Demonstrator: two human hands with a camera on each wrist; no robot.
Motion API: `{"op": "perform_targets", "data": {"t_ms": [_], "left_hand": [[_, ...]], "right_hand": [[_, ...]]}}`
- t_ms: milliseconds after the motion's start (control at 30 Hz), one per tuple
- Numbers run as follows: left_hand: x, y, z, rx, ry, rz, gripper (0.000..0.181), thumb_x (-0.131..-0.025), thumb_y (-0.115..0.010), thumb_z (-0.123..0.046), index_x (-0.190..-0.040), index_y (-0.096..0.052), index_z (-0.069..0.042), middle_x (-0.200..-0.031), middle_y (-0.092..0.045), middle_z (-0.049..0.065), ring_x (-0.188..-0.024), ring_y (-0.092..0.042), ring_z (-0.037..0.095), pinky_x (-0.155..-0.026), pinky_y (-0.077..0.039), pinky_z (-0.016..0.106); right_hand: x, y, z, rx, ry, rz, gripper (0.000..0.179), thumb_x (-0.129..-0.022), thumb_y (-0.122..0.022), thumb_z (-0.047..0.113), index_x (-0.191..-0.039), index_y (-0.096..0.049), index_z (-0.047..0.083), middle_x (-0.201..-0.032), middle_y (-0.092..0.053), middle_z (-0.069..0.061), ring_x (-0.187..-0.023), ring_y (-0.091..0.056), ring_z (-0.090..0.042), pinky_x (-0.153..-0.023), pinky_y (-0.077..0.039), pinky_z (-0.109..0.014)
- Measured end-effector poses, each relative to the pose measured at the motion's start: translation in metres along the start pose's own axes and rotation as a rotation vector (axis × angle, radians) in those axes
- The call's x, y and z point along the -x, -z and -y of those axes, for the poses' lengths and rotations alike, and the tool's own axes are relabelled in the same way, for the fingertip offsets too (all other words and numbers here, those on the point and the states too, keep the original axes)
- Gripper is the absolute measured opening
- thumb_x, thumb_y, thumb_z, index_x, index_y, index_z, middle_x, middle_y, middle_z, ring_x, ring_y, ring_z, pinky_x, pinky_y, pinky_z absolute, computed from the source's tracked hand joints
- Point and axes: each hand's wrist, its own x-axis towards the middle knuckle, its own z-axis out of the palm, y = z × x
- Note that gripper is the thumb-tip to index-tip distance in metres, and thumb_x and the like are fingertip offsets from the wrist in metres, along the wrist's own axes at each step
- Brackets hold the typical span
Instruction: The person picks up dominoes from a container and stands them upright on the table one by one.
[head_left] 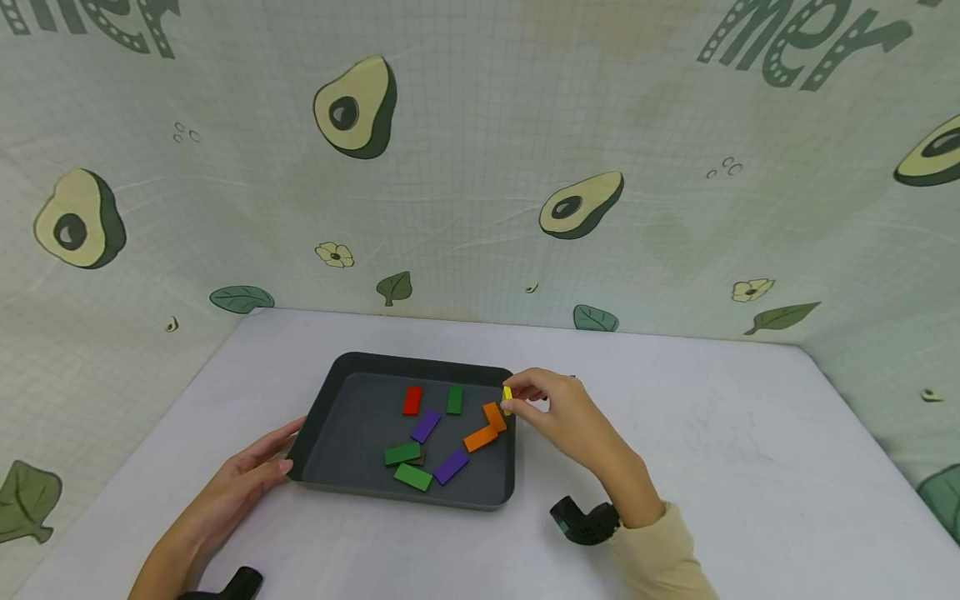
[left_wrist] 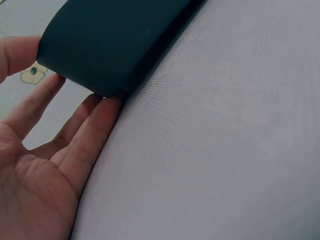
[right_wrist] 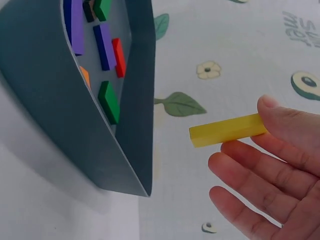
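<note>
I see the right hand pinching a yellow block by the right rim of the tray. The left hand touches its left end, fingers spread. A green block partly hides a brown block; my left wrist view crops the tray.
</note>
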Motion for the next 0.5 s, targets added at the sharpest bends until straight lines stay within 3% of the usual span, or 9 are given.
{"op": "perform_targets", "data": {"t_ms": [500], "left_hand": [[0.0,0.0,0.0,0.015,-0.021,0.013,0.053,-0.097,-0.045,-0.012,-0.147,-0.026,-0.008,-0.13,-0.04,-0.028,-0.115,-0.04,-0.018,-0.087,-0.041,0.011]], "right_hand": [[0.002,0.015,-0.011,0.026,-0.033,-0.073,0.025,-0.084,-0.068,0.021,-0.108,-0.065,0.012,-0.092,-0.068,0.004,-0.086,-0.063,-0.013,-0.074,-0.053,-0.032]]}}
